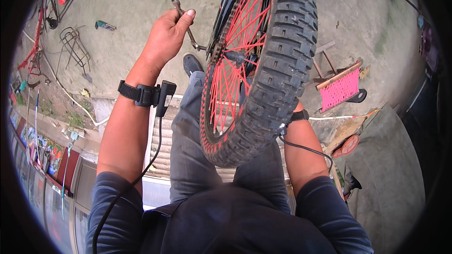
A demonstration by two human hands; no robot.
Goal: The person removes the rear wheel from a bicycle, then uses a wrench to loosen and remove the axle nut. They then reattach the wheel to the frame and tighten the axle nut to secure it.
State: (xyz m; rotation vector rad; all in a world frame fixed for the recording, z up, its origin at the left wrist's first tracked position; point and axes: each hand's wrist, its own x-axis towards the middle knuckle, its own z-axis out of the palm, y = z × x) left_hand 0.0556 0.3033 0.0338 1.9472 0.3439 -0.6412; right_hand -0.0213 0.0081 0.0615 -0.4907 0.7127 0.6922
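Note:
A bicycle wheel with a knobby black tire (294, 42) and red spokes (226, 84) stands upright in front of me, tilted a little. My left hand (167, 35) is closed round a metal wrench (191, 36) on the wheel's left side. The wrench's lower end meets the axle end (201, 47), beside the chain (219, 49). On the other side, my right forearm (306, 146) reaches behind the tire. The tire hides most of my right hand, and its fingers cannot be made out.
A low stool with a pink woven seat (340, 87) lies to the right, near a grey sheet (386, 160). On the left floor are a wire rack (75, 49), a small hex key set (104, 26) and a pale hose (68, 94). My shoe (192, 64) is below the wrench.

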